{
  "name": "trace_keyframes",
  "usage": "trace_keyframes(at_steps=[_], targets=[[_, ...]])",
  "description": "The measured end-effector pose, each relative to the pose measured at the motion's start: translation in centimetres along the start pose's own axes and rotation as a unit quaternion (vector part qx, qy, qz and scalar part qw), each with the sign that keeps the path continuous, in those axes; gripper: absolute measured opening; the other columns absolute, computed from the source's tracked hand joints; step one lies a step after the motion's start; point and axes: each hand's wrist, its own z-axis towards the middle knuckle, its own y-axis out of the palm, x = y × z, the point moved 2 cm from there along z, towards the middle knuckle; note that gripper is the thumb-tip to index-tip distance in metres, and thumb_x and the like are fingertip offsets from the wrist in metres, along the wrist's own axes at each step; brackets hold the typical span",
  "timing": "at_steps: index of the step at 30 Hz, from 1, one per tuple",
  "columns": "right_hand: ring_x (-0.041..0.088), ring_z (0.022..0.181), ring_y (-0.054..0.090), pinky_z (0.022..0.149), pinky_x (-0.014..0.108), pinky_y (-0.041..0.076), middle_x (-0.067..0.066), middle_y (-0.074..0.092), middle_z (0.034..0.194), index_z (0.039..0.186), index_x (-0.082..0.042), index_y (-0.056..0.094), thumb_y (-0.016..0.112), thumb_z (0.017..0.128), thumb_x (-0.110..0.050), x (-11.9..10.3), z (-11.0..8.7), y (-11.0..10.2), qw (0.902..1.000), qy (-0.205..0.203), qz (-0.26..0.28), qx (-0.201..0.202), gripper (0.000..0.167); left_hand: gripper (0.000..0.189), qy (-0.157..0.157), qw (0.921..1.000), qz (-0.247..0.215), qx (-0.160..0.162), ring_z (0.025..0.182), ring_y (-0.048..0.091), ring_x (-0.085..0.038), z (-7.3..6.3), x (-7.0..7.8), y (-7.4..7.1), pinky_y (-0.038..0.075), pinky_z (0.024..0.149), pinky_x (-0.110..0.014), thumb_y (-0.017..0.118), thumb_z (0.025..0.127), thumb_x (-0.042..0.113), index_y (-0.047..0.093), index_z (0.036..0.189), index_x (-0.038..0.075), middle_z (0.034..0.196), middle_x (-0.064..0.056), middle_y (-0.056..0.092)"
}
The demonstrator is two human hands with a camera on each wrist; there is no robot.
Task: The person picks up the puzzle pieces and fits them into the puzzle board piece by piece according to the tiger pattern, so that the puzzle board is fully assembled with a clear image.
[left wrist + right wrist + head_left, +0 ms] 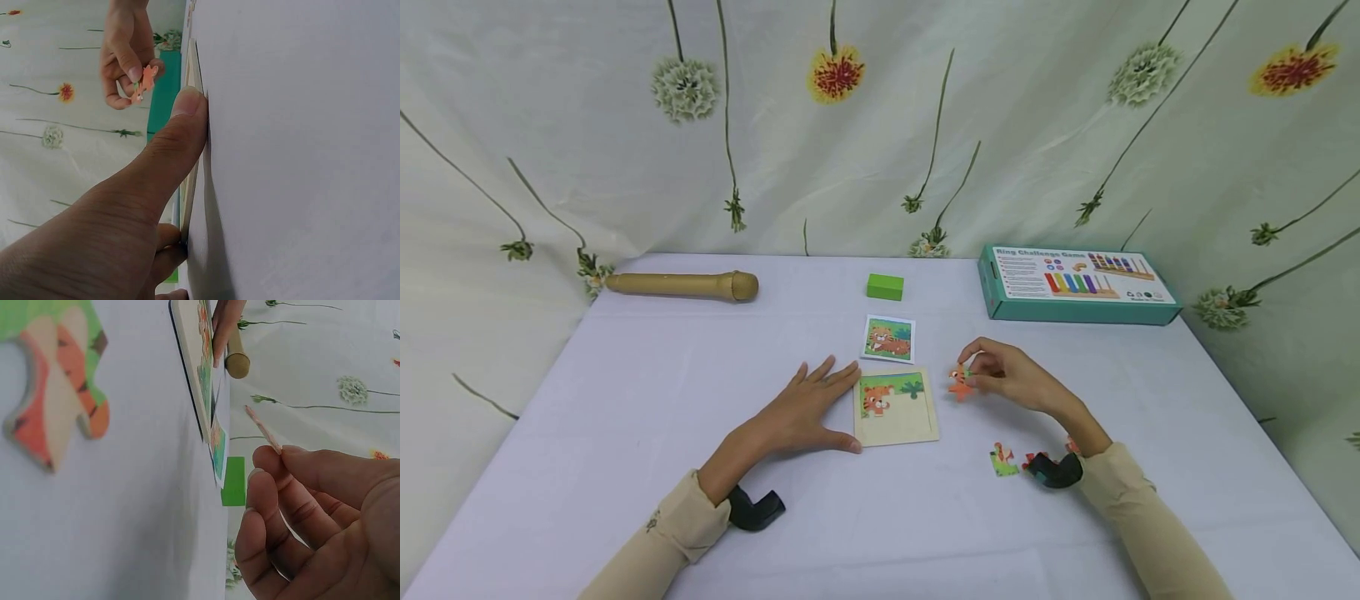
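Observation:
A square wooden puzzle board (895, 429) lies on the white table, with several tiger-picture pieces fitted along its top and left. My left hand (808, 408) is spread flat, its fingers and thumb touching the board's left edge. Right of the board, my right hand (1011, 375) pinches an orange puzzle piece (959, 383) between thumb and fingertips, above the table; the right wrist view shows this puzzle piece (264, 429) edge-on. Loose puzzle pieces (1003, 460) lie below the right hand, some partly hidden by the wrist camera. A tiger picture card (889, 339) lies just beyond the board.
A green block (885, 287) stands behind the card. At the back right is a teal Ring Challenge Game box (1081, 287); a tan microphone-shaped stick (682, 286) lies at the back left. Flowered cloth (880, 150) hangs behind the table.

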Motion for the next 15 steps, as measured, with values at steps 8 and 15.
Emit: trace_keyframes(at_steps=[8,15], targets=[[0.02,0.068,0.055,0.064,0.03,0.05,0.014,0.062,0.081,0.116,-0.003,0.053,0.059,0.093,-0.003,-0.9,1.3,1.4,0.9995,-0.015,0.009,-0.026,0.024,0.111,-0.001,1.0,0.001,0.0,0.148,0.004,-0.029,0.0,0.0,0.0,0.0,0.117,-0.055,0.074,0.066,0.066,0.027,0.152,0.014,0.158,0.0,0.023],[0.021,0.066,0.054,0.062,0.032,0.049,0.018,0.062,0.081,0.118,-0.003,0.051,0.057,0.095,-0.003,-1.5,2.1,2.5,0.9983,-0.031,0.017,-0.046,0.024,0.111,-0.003,1.0,0.002,-0.001,0.148,0.004,-0.029,0.1,0.0,0.0,0.001,0.117,-0.055,0.074,0.066,0.066,0.027,0.152,0.014,0.158,0.0,0.024]])
